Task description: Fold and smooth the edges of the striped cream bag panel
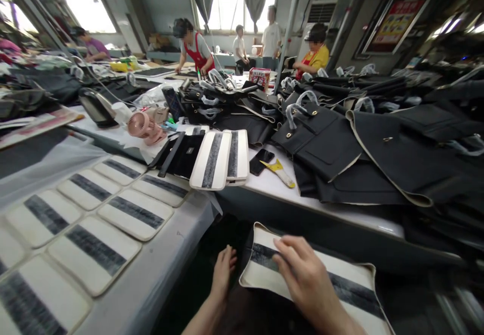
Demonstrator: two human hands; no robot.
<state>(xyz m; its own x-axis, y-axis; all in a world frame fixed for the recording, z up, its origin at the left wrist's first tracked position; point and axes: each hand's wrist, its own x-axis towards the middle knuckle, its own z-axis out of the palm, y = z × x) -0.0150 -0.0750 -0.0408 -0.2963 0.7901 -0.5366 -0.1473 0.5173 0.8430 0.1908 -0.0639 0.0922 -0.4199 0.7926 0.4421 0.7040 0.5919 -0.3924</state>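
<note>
In front of me is an off-white panel with a dark, rough stripe along its length. Its edges curl upward and a dark piece hangs around it. My right hand is over the panel's near part, fingers bent and a gap between thumb and fingertips. Whether the fingertips press on the surface is hard to see. To the left of the panel, my left hand is raised with loosely curled fingers, apart from the panel and with nothing visible in it.
Several striped panels lie on the left table. More striped panels overlap on the table ahead, beside a phone and yellow snips. Black bags pile up at right. A pink fan and co-workers stand farther back.
</note>
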